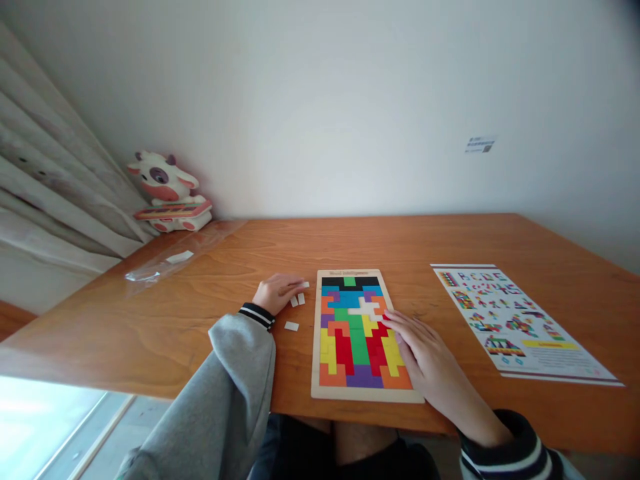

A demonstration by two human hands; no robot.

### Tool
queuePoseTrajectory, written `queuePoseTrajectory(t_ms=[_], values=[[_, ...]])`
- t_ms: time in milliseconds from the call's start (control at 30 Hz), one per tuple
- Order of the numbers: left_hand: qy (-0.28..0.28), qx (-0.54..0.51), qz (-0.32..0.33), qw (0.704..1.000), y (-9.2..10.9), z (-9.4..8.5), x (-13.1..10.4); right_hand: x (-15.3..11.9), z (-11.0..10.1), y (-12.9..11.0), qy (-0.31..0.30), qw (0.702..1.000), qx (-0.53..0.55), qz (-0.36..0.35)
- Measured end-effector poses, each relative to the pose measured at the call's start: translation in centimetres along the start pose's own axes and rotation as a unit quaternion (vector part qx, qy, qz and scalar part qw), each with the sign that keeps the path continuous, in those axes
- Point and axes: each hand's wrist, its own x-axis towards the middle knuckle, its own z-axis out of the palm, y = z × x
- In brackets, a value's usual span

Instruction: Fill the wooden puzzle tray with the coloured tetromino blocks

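A wooden puzzle board with a pale frame lies on the table, filled with coloured block pieces. Near its upper middle is a whitish cross-like patch; I cannot tell if this is pieces or bare board. Left of the board, my left hand is low over the tabletop, fingers together at a small white piece. Two more white pieces lie under the fingers, and a white rectangular piece is nearer me. My right hand lies across the board's right edge, fingers stretched out, tips by a red piece.
A printed pattern sheet lies to the right on the wooden table. At the back left stand a cow-shaped toy keyboard and a clear plastic bag. A curtain hangs at the left, and a wall closes the back.
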Motion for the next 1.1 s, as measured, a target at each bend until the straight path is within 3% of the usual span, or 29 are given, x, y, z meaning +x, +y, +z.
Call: queuePoseTrajectory(t_ms=[267, 600, 1100], values=[[-0.033, -0.036, 0.038, 0.998, -0.5, -2.6, -2.1, 0.0, -0.1, -0.2, 0.007, 1.0, 0.003, 0.005], [-0.102, -0.055, 0.076, 0.99, -0.2, -2.7, -1.9, 0.2, -0.3, -0.4, 0.015, 1.0, -0.009, -0.003], [-0.062, -0.014, 0.156, 0.986, -0.7, -2.8, -2.1, 0.0, -0.5, -0.4, 0.002, 1.0, -0.009, 0.018]])
